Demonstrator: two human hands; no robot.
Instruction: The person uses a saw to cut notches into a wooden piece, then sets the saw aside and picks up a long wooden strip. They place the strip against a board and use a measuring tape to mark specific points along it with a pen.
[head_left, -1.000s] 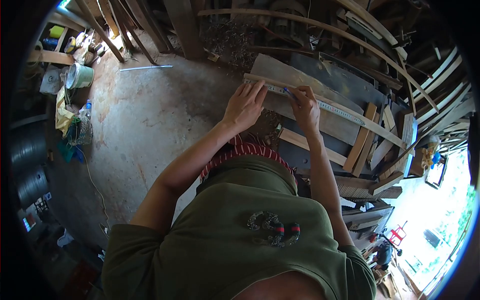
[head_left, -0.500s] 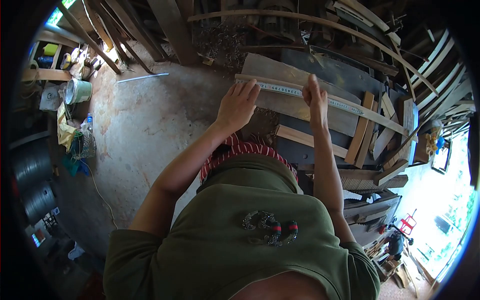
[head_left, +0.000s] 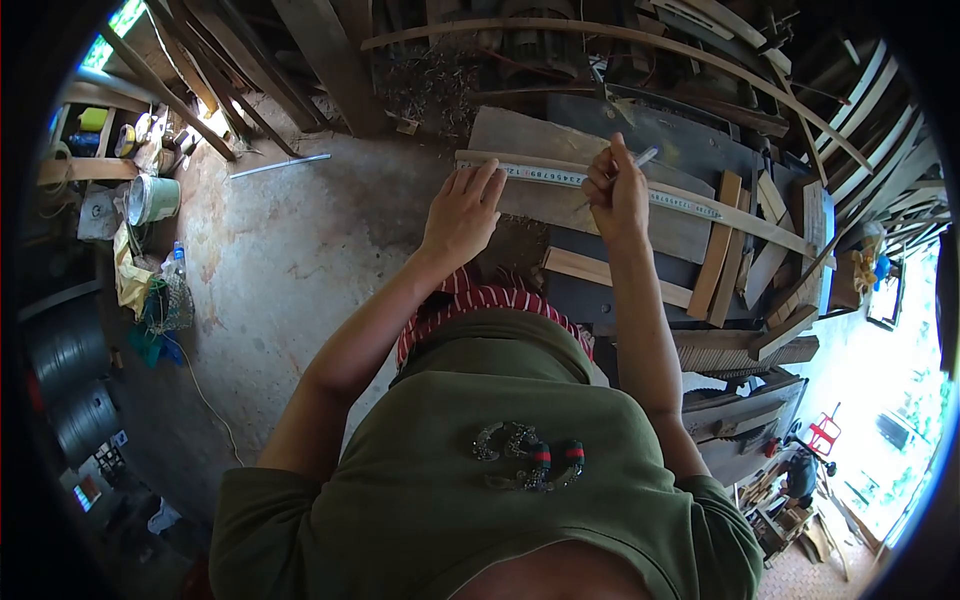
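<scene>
Two hands meet over a long measuring ruler (head_left: pixel 545 173) that lies across a grey plank (head_left: pixel 560 135) on the dark desk (head_left: pixel 690 150), in the upper middle of the frame. The left hand (head_left: pixel 462 215) lies flat with its fingers spread, fingertips on the ruler's left end; its grip is open and closes on nothing. The right hand (head_left: pixel 618 195), just to the right, has its grip closed around a slim pen (head_left: pixel 645 156), held lifted above the ruler with one end pointing toward the upper right. The ruler looks thin, light and stiff, so it would probably slide or swing on the smooth plank unless it is pressed from above, best close to the spot being read. The pen is light and wants only a pinch low on its barrel. Loose wooden slats (head_left: pixel 722 250) lie at the right.
</scene>
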